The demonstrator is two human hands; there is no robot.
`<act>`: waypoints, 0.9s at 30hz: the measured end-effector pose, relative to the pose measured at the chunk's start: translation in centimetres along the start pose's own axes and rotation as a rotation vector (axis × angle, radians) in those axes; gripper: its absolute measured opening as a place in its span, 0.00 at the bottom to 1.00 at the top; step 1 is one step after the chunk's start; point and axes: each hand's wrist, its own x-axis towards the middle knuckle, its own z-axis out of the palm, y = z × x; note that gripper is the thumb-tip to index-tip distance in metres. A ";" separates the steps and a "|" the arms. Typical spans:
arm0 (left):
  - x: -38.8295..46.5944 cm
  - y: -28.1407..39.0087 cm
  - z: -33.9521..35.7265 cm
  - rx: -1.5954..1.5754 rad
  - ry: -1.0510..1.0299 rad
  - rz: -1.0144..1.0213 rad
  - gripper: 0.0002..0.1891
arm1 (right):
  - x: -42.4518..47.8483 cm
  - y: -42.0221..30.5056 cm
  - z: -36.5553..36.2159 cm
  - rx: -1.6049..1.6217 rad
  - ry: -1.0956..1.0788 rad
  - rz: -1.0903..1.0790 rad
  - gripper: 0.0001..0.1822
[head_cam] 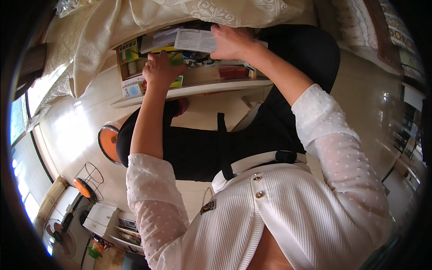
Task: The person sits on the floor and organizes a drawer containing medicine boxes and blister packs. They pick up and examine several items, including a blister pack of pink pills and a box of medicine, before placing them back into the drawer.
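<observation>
An open drawer (199, 76) full of small items lies before me, under a cream patterned tablecloth (216, 13). My right hand (233, 42) grips the right end of a white printed card or flat box (194, 39) above the drawer's back part. My left hand (162, 69) is over the drawer's left part, fingers spread; whether it touches the green and yellow item (176, 59) behind it cannot be told. Near that hand are a white box with a blue circle (132, 90) and a green box (129, 52). A red box (233, 72) lies at the drawer's right.
My bent legs in black trousers (199, 152) are close below the drawer. An orange round-topped object (109, 143) stands on the tiled floor by my left knee. Farther off at lower left are a white cabinet (101, 219) and a fan (59, 236).
</observation>
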 end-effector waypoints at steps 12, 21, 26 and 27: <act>1.8 0.5 3.6 -0.039 0.048 0.027 0.49 | 0.1 1.4 0.7 0.132 0.272 -0.089 0.23; 1.3 -0.9 6.4 -0.051 0.034 0.001 0.50 | 0.0 0.6 0.8 0.093 0.182 -0.082 0.28; 1.5 -1.4 5.9 -0.070 -0.032 0.007 0.56 | -0.7 0.3 2.0 0.111 0.116 -0.076 0.29; 1.6 -1.5 6.1 -0.053 -0.023 0.016 0.56 | -0.8 0.2 2.3 0.115 0.098 -0.086 0.29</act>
